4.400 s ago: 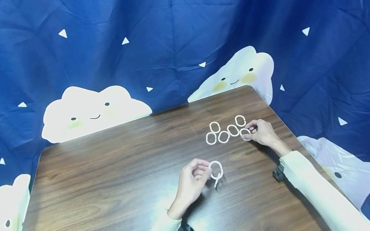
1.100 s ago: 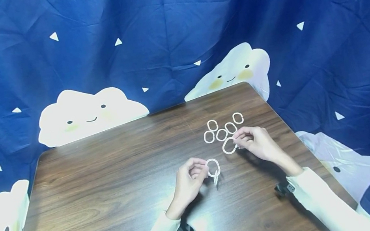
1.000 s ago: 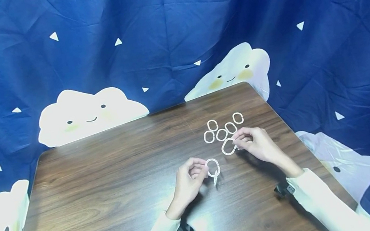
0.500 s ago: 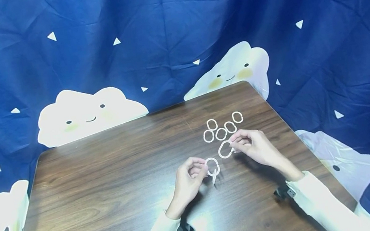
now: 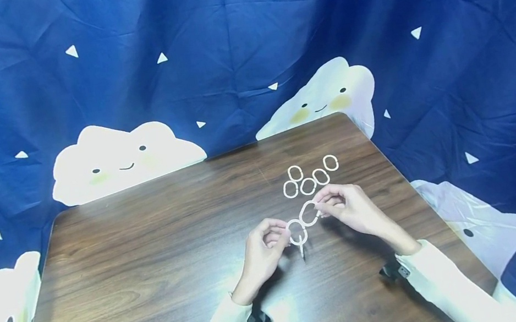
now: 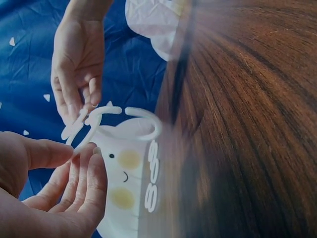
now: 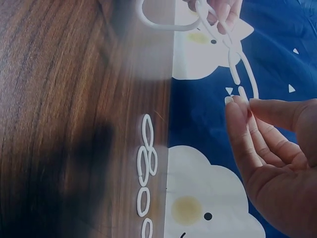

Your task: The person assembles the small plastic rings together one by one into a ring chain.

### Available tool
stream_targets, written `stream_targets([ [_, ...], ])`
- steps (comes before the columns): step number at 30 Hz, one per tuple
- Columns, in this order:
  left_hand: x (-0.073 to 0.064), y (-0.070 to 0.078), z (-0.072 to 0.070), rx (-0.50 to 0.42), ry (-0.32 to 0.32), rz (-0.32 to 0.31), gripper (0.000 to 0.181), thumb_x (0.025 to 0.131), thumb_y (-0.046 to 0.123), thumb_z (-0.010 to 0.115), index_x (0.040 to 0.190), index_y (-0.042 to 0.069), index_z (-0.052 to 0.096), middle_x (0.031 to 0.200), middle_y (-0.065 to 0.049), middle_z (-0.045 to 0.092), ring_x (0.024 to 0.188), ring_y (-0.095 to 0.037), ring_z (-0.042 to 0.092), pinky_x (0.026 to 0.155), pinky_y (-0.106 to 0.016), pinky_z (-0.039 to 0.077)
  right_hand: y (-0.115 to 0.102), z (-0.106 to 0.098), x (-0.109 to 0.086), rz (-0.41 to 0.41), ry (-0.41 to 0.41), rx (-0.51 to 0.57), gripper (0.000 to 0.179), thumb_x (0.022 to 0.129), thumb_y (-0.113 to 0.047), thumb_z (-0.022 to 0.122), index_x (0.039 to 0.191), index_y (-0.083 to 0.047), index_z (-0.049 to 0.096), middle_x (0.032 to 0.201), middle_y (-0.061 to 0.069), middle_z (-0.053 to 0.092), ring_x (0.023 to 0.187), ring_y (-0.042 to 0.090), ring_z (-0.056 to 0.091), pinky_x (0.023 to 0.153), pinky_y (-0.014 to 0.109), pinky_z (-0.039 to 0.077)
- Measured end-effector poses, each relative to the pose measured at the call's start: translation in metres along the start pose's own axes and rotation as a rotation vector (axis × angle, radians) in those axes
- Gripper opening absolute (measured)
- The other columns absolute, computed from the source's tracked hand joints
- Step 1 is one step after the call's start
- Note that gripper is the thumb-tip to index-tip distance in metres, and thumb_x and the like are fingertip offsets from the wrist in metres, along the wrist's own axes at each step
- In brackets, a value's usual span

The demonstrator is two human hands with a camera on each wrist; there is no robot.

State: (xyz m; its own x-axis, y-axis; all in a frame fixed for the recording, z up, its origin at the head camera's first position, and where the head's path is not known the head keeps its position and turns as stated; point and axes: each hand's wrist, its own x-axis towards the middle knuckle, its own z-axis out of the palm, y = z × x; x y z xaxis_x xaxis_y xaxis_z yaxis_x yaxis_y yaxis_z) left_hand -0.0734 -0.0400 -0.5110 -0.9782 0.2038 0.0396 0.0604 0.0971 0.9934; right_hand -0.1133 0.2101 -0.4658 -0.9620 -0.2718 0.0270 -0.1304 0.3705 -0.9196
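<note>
My left hand (image 5: pixel 263 252) pinches a white plastic ring (image 5: pixel 306 234) between thumb and fingers, just above the table. A second white ring (image 5: pixel 302 252) hangs linked from its lower edge; in the right wrist view this hanging ring (image 7: pixel 168 26) juts out sideways. My right hand (image 5: pixel 353 211) pinches a third oval ring (image 5: pixel 300 214) by its upper right side. Its lower left end overlaps the left hand's ring. In the right wrist view the third ring (image 7: pixel 254 82) has a small gap close to my right fingertips (image 7: pixel 237 106).
Several more white rings (image 5: pixel 294 166) lie flat in a loose cluster on the brown wooden table (image 5: pixel 175 240), beyond my right hand. A blue curtain (image 5: pixel 197 25) with cloud shapes hangs behind and beside the table.
My right hand has picked up a ring from the cluster and carried it left and nearer, until it overlaps the left hand's ring. My left hand has stayed nearly in place.
</note>
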Motion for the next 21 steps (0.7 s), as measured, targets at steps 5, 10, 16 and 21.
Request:
stream_targets([
  [5,0.0002,-0.0005,0.0009,-0.001,-0.001,0.006,0.014,0.095,0.005,0.073,0.109,0.002,0.071,0.097,-0.02,0.075,0.084,-0.043,0.074,0.076,-0.045,0.067,-0.0016,0.0033,-0.0007,-0.001,-0.014,0.006,0.012,0.095,-0.005,0.074,0.106,0.0,0.073,0.093,0.021,0.078,0.084,0.033,0.078,0.078,0.036,0.068],
  [10,0.0,-0.0001,0.0016,-0.001,-0.002,0.003,0.015,0.095,0.005,0.073,0.109,0.002,0.071,0.097,-0.021,0.075,0.085,-0.045,0.074,0.077,-0.047,0.067,-0.0031,0.0068,-0.0016,-0.011,-0.024,0.01,0.012,0.095,-0.006,0.074,0.106,-0.001,0.073,0.093,0.021,0.078,0.082,0.029,0.078,0.078,0.038,0.068],
  [16,-0.0001,0.0013,0.0025,-0.015,-0.005,0.001,0.015,0.095,0.005,0.073,0.11,0.001,0.071,0.098,-0.022,0.075,0.086,-0.045,0.075,0.078,-0.046,0.067,-0.0037,0.0092,-0.0033,-0.014,-0.028,0.004,0.012,0.094,-0.006,0.075,0.106,-0.001,0.073,0.093,0.018,0.079,0.082,0.027,0.078,0.076,0.03,0.068],
  [21,0.0003,0.0027,0.004,-0.02,-0.004,0.003,0.016,0.095,0.003,0.073,0.11,-0.002,0.07,0.098,-0.023,0.075,0.086,-0.046,0.074,0.077,-0.046,0.067,-0.0046,0.0095,-0.0037,-0.016,-0.029,0.0,0.013,0.094,-0.006,0.075,0.105,0.0,0.073,0.091,0.017,0.079,0.082,0.028,0.078,0.076,0.033,0.068],
])
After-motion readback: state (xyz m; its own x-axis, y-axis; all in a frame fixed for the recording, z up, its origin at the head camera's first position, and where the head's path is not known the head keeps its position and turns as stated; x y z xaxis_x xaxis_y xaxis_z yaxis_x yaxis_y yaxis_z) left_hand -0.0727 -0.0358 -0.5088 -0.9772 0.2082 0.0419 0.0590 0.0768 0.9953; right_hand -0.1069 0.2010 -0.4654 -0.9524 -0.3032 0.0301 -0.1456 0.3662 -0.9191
